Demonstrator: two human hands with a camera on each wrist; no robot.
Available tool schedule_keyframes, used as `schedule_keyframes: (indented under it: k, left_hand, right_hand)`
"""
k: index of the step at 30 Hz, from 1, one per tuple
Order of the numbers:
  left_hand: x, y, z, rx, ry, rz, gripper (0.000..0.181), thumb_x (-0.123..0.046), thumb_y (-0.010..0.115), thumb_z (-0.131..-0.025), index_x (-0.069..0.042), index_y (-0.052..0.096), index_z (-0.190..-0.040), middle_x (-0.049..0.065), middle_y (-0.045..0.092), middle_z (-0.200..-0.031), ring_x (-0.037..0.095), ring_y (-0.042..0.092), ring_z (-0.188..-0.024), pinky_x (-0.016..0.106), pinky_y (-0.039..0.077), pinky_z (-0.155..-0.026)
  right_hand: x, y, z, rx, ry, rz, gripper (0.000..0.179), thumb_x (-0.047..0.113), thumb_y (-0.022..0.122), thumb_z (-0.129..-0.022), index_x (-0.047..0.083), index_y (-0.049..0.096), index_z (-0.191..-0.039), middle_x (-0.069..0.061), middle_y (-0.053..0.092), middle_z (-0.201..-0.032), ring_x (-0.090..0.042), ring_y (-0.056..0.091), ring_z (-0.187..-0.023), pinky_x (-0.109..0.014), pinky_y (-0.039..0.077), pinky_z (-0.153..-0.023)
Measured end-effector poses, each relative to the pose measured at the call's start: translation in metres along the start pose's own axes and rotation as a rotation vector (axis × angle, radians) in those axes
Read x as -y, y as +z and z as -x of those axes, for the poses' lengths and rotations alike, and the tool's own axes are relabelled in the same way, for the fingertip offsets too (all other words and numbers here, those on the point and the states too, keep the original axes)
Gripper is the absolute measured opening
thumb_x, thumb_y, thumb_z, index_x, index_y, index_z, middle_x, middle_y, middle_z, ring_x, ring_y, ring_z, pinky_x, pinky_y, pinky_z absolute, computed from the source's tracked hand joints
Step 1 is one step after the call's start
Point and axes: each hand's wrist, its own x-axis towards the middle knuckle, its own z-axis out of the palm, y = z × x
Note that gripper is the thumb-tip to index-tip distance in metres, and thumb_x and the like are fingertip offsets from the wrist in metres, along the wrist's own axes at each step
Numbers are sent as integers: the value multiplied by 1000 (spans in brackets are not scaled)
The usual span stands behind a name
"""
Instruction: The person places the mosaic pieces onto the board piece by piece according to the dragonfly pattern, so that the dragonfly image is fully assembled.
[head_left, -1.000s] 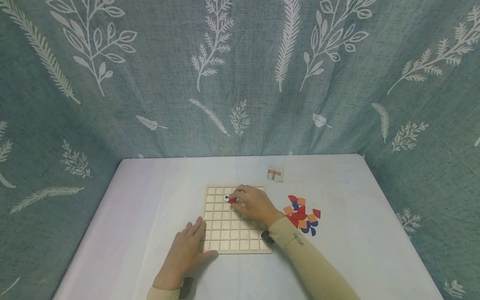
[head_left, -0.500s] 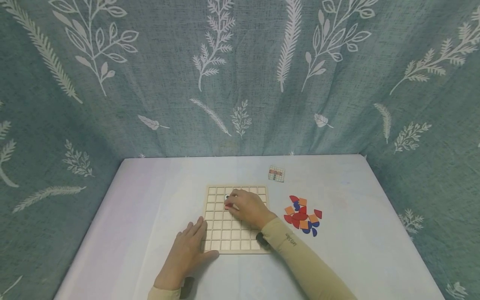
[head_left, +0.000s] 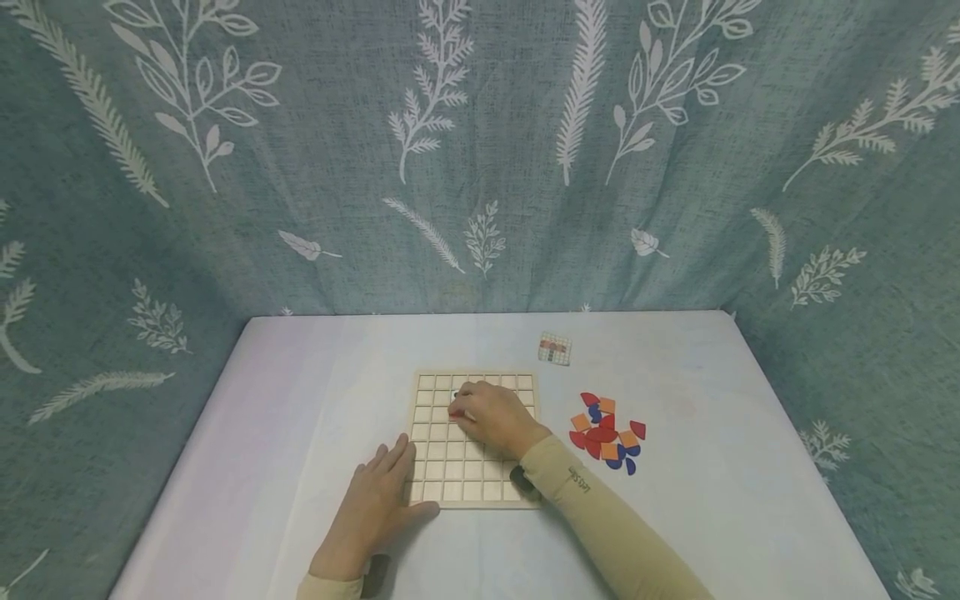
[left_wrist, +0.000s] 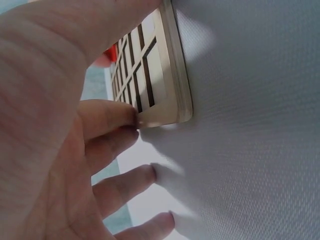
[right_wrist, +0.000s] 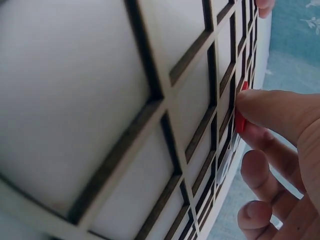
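Observation:
A square wooden grid board [head_left: 453, 451] lies on the table. My right hand [head_left: 495, 417] is over its upper middle and pinches a small red piece [right_wrist: 241, 111] between thumb and index finger, right at the grid cells. Just beyond it, a white piece [right_wrist: 223, 166] sits on the board, mostly covered by the hand in the head view. My left hand [head_left: 377, 500] rests at the board's near left corner, fingers spread along the left side and thumb by the front edge. In the left wrist view, the index fingertip touches the board's rim [left_wrist: 165, 116].
Right of the board lies a loose pile of flat pieces: red ones [head_left: 602, 435], orange squares [head_left: 609, 452] and blue ones [head_left: 631, 467]. A small printed pattern card [head_left: 555, 348] lies behind the board's right corner. A patterned curtain [head_left: 480, 167] surrounds the white table [head_left: 712, 467].
My right hand has moved slightly left and toward me with the red piece, from beside the white piece to the cells just in front of it. The left hand has stayed in place.

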Motion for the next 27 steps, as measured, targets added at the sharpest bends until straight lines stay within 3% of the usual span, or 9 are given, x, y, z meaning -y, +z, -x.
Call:
schedule_keyframes:
  k: [12,27]
  left_hand:
    - [-2,-2,2,10,-10,22,95,-53,82,-79,3,47,-148,22,42,-155,53,41,-137,74,36,-104]
    - [-3,-3,2,23,-18,25,96,-54,81,-79,2,46,-149,21,41,-156,53,40,-138,74,35,-105]
  right_hand:
    - [5,2,4,-63,16,-19,11,19,73,-96,18,81,-103,2,74,-109,-14,68,-98,-28,58,-85]
    - [8,-1,7,-39,52,10,11,24,74,-95,20,82,-101,4,74,-108,-13,66,-95,-27,58,-81]
